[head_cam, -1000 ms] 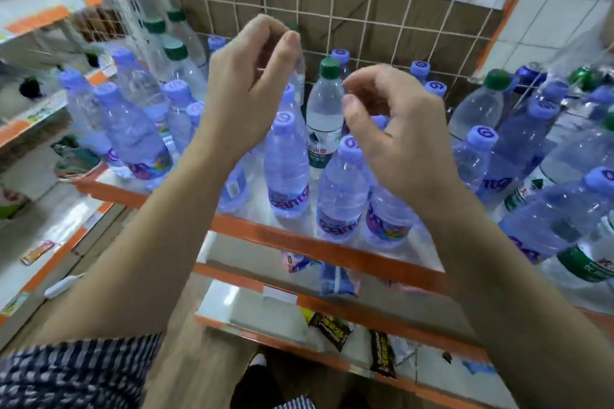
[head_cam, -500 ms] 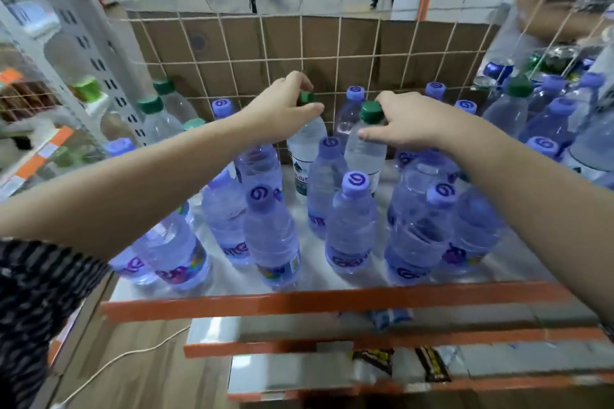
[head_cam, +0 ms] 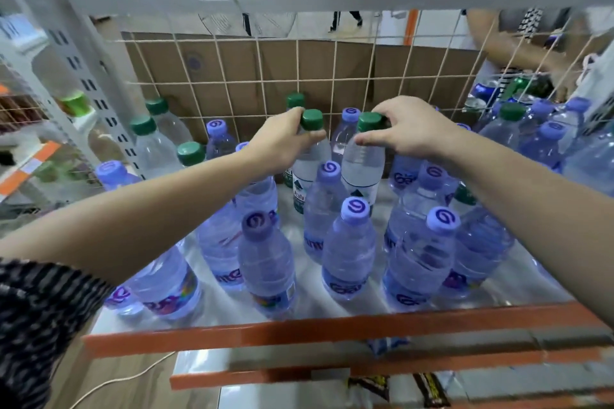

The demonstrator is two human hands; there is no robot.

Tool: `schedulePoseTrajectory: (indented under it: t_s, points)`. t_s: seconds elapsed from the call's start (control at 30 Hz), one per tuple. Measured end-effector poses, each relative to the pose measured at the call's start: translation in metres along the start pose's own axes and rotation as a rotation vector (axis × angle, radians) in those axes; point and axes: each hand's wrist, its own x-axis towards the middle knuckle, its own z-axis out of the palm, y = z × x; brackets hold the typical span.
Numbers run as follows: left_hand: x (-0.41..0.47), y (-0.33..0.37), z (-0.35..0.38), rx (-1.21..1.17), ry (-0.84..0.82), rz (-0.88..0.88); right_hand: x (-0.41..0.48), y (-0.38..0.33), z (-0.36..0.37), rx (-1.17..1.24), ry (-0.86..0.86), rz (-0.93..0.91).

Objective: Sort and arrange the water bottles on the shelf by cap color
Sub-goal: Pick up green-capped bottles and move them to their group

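1. Gripping the left green-capped bottle at its neck, a person's left hand reaches to the back of the shelf
2. Right hand curls round the cap of the right green-capped bottle
3. Both bottles are upright, side by side, near the wire mesh back, bases hidden
4. Purple-capped bottles crowd close in front and on either side
5. A narrow bare strip separates the front row from the shelf's orange lip
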Motion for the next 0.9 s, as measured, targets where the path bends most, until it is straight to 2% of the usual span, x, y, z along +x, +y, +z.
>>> schedulePoseTrajectory:
  t_s: [0.1, 0.2, 0.37, 0.47, 0.7, 0.9]
  points:
    - [-0.001, 0.014, -0.013, -0.126, 0.106, 0.037, 0.001, 0.002, -0.012, 0.213, 0.151, -0.038]
    - [-0.002, 0.031, -0.029, -0.357, 0.185, 0.109, 0.004, 0.001, -0.024, 0.489, 0.270, -0.078]
    - [-0.006, 0.067, -0.046, -0.566, 0.261, 0.256, 0.004, -0.006, -0.042, 0.788, 0.338, -0.214]
    - [-0.011, 0.086, -0.055, -0.680, 0.325, 0.305, -0.001, -0.011, -0.053, 0.882, 0.391, -0.318]
    - [-0.038, 0.122, -0.077, -0.521, 0.539, 0.474, -0.025, -0.022, -0.084, 0.957, 0.495, -0.523]
    - [-0.081, 0.133, -0.072, -0.474, 0.520, 0.488, -0.068, -0.040, -0.079, 0.918, 0.430, -0.499]
